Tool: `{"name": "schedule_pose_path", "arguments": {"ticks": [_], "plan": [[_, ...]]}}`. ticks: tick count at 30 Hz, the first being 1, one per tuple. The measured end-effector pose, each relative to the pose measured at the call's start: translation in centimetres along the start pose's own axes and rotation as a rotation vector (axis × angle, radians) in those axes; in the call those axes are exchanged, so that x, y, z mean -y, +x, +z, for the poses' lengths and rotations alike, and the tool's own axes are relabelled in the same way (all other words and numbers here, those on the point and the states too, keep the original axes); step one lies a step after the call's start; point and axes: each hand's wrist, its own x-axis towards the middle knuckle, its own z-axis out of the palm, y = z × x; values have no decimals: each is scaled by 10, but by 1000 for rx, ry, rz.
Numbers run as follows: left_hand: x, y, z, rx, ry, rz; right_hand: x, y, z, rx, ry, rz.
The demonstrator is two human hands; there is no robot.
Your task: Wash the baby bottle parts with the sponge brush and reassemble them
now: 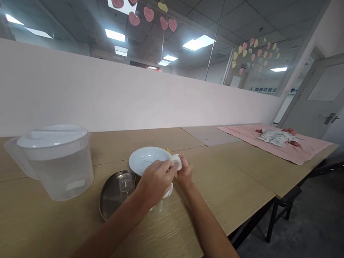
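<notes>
A small white ring-shaped cap [176, 160], round and with an opening facing me, is held up between my two hands. My right hand [185, 173] wraps around its side. The fingers of my left hand [156, 180] are pinched together at its opening; a small part there is too fine to make out. Under the left hand, a clear container with a white rim [168, 191] stands partly hidden on the table. Just behind the hands is a white bowl [141, 158] with something thin inside. An oval metal tray [107, 198] with a clear plastic cover [126, 182] lies left of my left hand.
A large clear pitcher [61, 175] with a white lid stands at the left of the wooden table [227, 191]. Behind the bowl a bit of something yellow [167, 149] shows. On a pink cloth [232, 131] at the far right lies a baby doll [276, 136]. A white wall [117, 91] runs behind.
</notes>
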Motion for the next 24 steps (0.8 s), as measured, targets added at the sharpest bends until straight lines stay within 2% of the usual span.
{"name": "schedule_pose_path", "arguments": {"ticks": [2, 5, 7, 9, 12, 17, 24], "plan": [[11, 3, -11, 149, -40, -64, 7, 3, -2, 51, 69, 74], [23, 7, -36, 409, -187, -234, 19, 8, -7, 63, 124, 257], [26, 8, -51, 543, -324, -270, 24, 11, -11, 52, 141, 328], [27, 7, -58, 627, -436, -267, 26, 13, -14, 58, 146, 343], [26, 6, -56, 674, -480, -268, 26, 12, -16, 101, 139, 290], [28, 4, -44, 666, -525, -227, 23, 9, -15, 144, 169, 178], [32, 1, -41, 722, -567, -245, 21, 10, -18, 39, 181, 114]]}}
